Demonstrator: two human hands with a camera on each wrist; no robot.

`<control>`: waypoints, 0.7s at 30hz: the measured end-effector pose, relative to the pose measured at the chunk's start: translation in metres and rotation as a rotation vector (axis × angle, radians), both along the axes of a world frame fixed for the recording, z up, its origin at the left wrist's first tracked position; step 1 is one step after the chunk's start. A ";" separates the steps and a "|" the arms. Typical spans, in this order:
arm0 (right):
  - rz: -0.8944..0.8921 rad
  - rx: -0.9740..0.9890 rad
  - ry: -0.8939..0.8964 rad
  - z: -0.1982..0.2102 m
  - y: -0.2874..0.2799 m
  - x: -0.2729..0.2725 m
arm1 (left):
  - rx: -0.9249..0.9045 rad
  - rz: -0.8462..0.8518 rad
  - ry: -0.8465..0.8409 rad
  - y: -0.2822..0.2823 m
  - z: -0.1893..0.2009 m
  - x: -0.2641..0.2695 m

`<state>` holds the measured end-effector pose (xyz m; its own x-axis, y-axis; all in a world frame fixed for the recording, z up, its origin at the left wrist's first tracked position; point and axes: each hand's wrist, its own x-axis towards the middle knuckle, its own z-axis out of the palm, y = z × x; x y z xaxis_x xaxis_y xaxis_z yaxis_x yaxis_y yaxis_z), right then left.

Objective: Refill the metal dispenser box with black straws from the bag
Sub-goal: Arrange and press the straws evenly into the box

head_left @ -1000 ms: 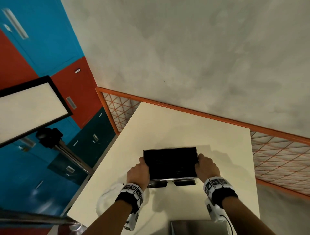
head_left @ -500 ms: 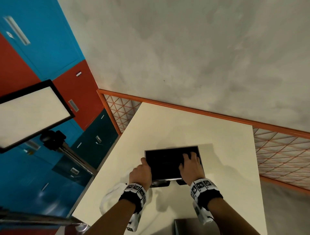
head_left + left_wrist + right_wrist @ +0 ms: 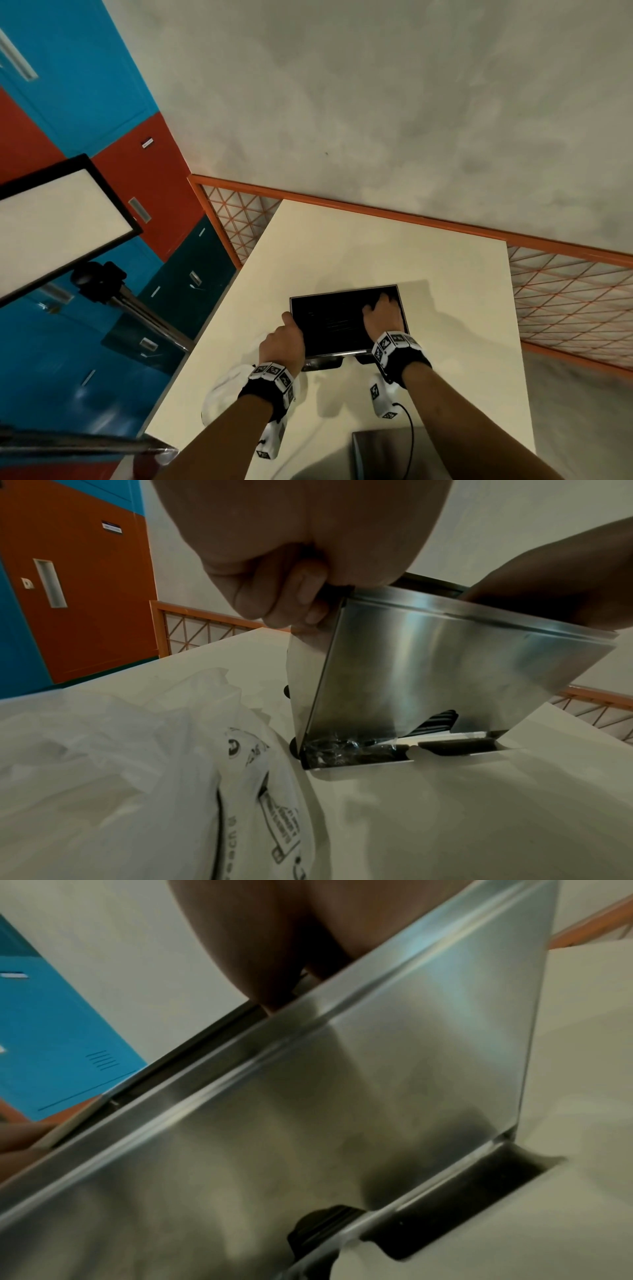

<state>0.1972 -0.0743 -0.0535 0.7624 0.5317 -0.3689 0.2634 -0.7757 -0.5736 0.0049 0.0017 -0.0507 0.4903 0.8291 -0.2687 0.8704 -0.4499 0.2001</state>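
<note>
Squarely ahead of both hands, on the cream surface (image 3: 394,246): the metal dispenser box (image 3: 462,669), long axis left to right, black straws (image 3: 335,320) inside. Left hand (image 3: 284,342) curled on its left rim; right hand (image 3: 382,315) spread flat on the straws — nearer. Bag (image 3: 137,764) at left. Grey wall, coloured lockers.

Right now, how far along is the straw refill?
Mostly done, it seems: the dispenser box looks filled with black straws, and the plastic bag lies slack beside it. In hand: the left hand grips the box's left edge while the right hand rests on the straws, perhaps levelling them. Left: a metal piece at the near table edge, possibly the lid, isn't on yet.
</note>
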 end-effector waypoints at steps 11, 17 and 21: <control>-0.067 0.007 0.051 -0.009 0.011 0.006 | -0.018 -0.001 0.013 0.001 0.006 0.002; -0.065 0.044 0.047 -0.010 0.008 0.009 | -0.018 -0.004 0.000 0.000 0.005 0.001; -0.034 -0.022 0.021 -0.013 0.009 0.003 | -0.025 0.006 -0.011 0.000 0.004 0.001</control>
<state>0.2005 -0.0653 -0.0660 0.7720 0.4971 -0.3961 0.2247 -0.7964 -0.5615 0.0055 0.0018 -0.0464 0.4887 0.8250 -0.2837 0.8706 -0.4397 0.2210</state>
